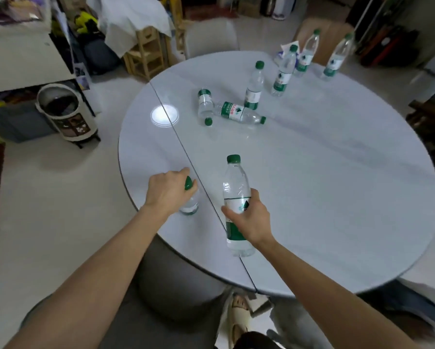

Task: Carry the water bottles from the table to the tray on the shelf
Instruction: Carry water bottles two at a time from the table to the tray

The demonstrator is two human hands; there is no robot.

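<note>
Right hand (251, 220) wrapped round the label of an upright bottle (236, 205), fingers clamped on it, base at or just above the tabletop (337, 197) near the front edge. Left hand (167, 191) closed over the neck of a second bottle (190, 206), green cap (188, 183) showing between fingers. Six further bottles well back: four upright, two lying flat. Tray and shelf not in view. Judgement: pickup step. Lift both straight up, keep upright, firm grip low on left one before turning away.
</note>
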